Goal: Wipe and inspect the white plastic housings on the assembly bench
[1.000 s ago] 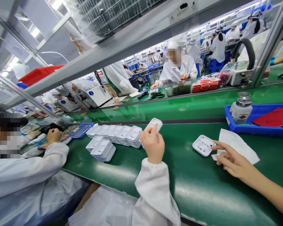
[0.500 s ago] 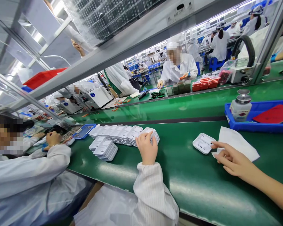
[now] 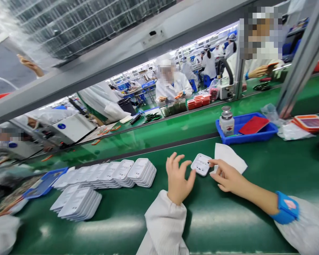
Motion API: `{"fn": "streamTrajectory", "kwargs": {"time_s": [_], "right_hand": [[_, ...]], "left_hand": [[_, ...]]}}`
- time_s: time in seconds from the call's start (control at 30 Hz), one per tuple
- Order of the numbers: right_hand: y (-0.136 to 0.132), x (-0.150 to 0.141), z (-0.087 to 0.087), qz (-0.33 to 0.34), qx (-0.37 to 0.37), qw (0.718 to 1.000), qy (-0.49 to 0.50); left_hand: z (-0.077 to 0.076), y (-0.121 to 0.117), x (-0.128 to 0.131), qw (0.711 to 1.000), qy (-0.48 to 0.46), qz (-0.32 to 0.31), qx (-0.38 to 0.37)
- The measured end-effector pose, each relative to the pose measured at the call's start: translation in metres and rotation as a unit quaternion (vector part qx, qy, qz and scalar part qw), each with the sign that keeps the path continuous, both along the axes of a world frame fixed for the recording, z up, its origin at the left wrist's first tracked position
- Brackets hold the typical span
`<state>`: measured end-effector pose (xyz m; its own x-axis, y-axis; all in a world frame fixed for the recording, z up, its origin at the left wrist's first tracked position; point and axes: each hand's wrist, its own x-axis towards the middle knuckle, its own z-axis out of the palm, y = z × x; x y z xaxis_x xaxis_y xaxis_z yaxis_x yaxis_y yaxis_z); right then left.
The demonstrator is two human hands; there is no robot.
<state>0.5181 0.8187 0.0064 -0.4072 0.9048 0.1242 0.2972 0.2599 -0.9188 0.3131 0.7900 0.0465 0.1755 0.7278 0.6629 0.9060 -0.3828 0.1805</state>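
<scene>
While one shallow white case (image 3: 201, 164) lies flat and apart from the stacks, between our two hands on the green work surface (image 3: 215, 230), we judge it to be the piece in work. Its face, marked with small dark slots, is turned up. Our right hand (image 3: 227, 177) reaches in from the side, index finger extended to the case's right edge and the other fingers curled; whether it pinches anything small, we cannot tell. Our left hand (image 3: 179, 180) hangs open with fingers spread and nothing visible in its grasp, thumb just beside the case's left edge.

Beside the case, partly behind our right hand, lies a white sheet (image 3: 230, 157). Beyond it, a blue tray (image 3: 251, 137) holds a metal-topped bottle (image 3: 227, 122) and a red sheet (image 3: 254, 125), neither touched by our hands.

To our left, similar white pieces stand in a long row of stacks (image 3: 142, 170), with two more overlapping stacks (image 3: 77, 205) nearer us. By our reading, the job is a repeated one and well under way, with this single case not yet stacked. Which stacks are finished and which are waiting, we cannot tell. Across the bench, a co-worker in white (image 3: 172, 85) handles other parts.
</scene>
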Motion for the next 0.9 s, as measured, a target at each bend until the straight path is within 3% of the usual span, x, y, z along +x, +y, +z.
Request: {"fn": "streamTrajectory", "kwargs": {"time_s": [0.1,0.17,0.3,0.43,0.6,0.8,0.9], "right_hand": [[0.006,0.001,-0.003,-0.052,-0.034,0.998,0.018],[0.009,0.003,-0.003,-0.075,-0.053,0.996,0.021],[0.010,0.005,0.001,-0.076,-0.018,0.997,-0.010],[0.007,0.004,0.003,-0.054,0.038,0.997,-0.037],[0.004,0.003,0.000,-0.018,0.072,0.997,-0.012],[0.005,0.004,0.005,-0.022,0.068,0.997,0.013],[0.005,0.004,0.007,-0.018,0.059,0.998,0.010]], "left_hand": [[-0.010,0.013,0.030,0.988,0.039,-0.090,-0.116],[-0.014,0.023,0.039,0.979,0.009,-0.119,-0.167],[-0.015,0.033,0.034,0.966,-0.078,-0.143,-0.201],[-0.006,0.024,0.022,0.947,-0.152,-0.162,-0.231],[0.002,0.015,0.021,0.851,-0.327,-0.201,-0.360],[-0.001,0.018,0.021,0.784,-0.426,-0.204,-0.402],[-0.003,0.018,0.019,0.733,-0.495,-0.205,-0.419]]}}
